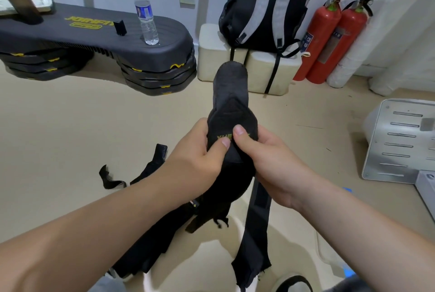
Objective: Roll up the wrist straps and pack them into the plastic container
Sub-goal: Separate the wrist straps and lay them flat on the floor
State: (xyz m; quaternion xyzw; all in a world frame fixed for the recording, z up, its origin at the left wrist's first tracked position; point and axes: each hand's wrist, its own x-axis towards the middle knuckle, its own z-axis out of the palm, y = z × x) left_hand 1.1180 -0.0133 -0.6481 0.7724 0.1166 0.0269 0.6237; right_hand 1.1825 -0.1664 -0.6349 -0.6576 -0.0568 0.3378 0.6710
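A black wrist strap (231, 108) with yellow lettering is held up in front of me. My left hand (200, 150) grips its padded part from the left, thumb pressed on the lettering. From the right, my right hand (261, 157) pinches the same part, thumb on top. The strap's rounded end sticks up away from me, and its long frayed tail (255, 233) hangs down between my arms. More black straps (150, 169) lie on the floor under my left forearm. No plastic container can be clearly made out.
A black stack of step platforms (98, 39) with a water bottle (146, 14) stands at the back left. A backpack (268, 7) sits on white blocks, two red fire extinguishers (329, 37) beside it. A perforated grey metal panel (400, 141) lies at right.
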